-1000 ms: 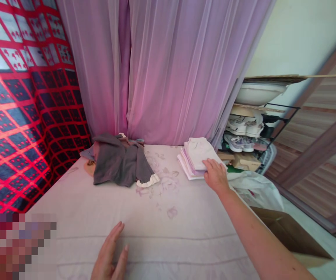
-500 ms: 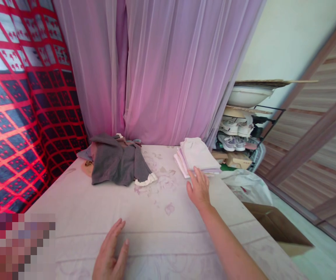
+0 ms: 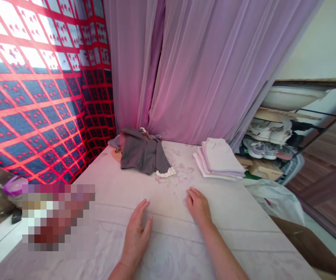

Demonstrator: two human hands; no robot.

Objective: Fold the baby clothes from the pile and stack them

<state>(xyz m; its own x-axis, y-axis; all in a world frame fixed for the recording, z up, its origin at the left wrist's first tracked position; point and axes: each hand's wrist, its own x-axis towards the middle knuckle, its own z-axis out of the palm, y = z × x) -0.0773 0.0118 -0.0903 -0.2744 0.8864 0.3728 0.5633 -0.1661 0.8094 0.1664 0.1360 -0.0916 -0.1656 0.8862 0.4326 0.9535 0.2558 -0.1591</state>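
Note:
My left hand (image 3: 138,229) is over the near part of the pale floral bed cover (image 3: 173,217), thumb apart from the fingers and nothing in it. To its right my right hand (image 3: 198,204) holds nothing, its fingers slightly bent and apart. Beyond the right hand lies a neat stack of folded white and pale lilac clothes (image 3: 220,157), not touched by it. A loose heap of clothes with a dark grey garment (image 3: 141,151) on top rests at the far left, away from both hands. White ruffled trim (image 3: 166,172) edges part of that heap.
Lilac curtains (image 3: 203,70) hang behind the bed, and a red-and-dark checked cloth (image 3: 48,101) hangs at the left. A rack with shoes (image 3: 261,149) stands at the right, near a white plastic bag (image 3: 278,198) and a cardboard box (image 3: 310,241). A pixelated patch hides the left foreground.
My right hand has drawn back from the folded stack toward me. My left hand has moved forward and shows more of its wrist. The view has turned left.

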